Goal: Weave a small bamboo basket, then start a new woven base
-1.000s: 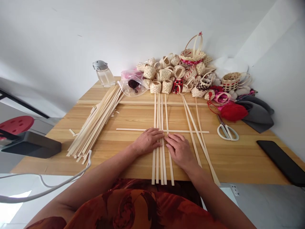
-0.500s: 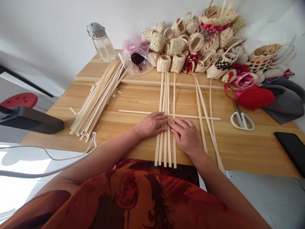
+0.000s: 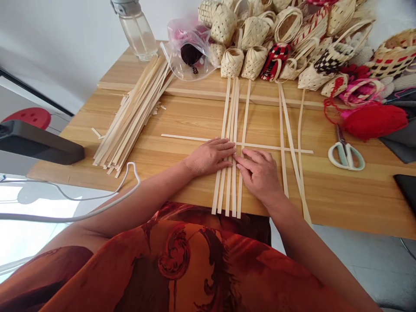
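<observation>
My left hand (image 3: 211, 156) lies flat with fingers stretched out across several pale wooden strips (image 3: 226, 190) that run side by side toward the table's front edge. A thin cross strip (image 3: 183, 138) lies crosswise, partly hidden by that hand. Close on the right, my right hand (image 3: 260, 171) has its fingers slightly bent and apart, fingertips touching a single lengthwise strip (image 3: 247, 108). This strip leans away from the group at its far end. Farther right, loose strips (image 3: 283, 164) cross the thin one.
A bundle of strips (image 3: 133, 117) lies on the left, below a water bottle (image 3: 138, 37). Small woven baskets (image 3: 232, 63) pile up at the back, beside a plastic bag (image 3: 190, 65). Scissors (image 3: 346, 156) and red yarn (image 3: 375, 121) are right. A wooden bar (image 3: 198, 93) spans the table.
The view has tilted down and come closer. The strip at my right fingertips now slants more, its far end farther from the group. My left hand stays on the strips.
</observation>
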Action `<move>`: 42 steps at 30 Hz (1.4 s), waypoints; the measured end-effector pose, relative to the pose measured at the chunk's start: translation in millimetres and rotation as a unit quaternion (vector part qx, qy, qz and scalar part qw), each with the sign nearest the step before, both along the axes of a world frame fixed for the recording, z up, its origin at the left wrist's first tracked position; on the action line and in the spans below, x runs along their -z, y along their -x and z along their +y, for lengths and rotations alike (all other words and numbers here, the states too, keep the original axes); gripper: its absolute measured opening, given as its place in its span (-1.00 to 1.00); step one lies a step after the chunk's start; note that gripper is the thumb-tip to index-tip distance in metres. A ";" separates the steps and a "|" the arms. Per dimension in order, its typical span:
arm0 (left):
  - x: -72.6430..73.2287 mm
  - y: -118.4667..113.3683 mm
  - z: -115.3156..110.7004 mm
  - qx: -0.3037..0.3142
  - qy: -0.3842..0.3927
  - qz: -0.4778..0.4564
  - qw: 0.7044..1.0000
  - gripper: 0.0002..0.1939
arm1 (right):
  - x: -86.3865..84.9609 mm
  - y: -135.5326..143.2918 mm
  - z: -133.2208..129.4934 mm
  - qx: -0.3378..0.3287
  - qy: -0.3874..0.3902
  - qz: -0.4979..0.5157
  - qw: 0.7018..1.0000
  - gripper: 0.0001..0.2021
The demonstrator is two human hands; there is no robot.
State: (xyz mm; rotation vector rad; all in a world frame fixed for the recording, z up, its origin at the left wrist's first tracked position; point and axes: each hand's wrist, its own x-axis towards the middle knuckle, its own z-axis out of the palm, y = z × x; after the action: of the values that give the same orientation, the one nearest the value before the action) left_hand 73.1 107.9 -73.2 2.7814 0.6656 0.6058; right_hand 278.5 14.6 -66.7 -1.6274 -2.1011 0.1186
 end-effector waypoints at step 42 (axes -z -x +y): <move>1.6 1.2 -1.8 -0.001 -0.007 -0.037 0.999 -0.53 | -1.1 2.2 -1.2 0.008 -0.021 -0.009 1.000 -0.71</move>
State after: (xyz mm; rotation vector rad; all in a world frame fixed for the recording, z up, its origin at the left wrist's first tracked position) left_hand 71.8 106.1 -74.8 2.7567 0.6501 0.7133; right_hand 276.2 13.4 -65.6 -1.6252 -2.0894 0.0539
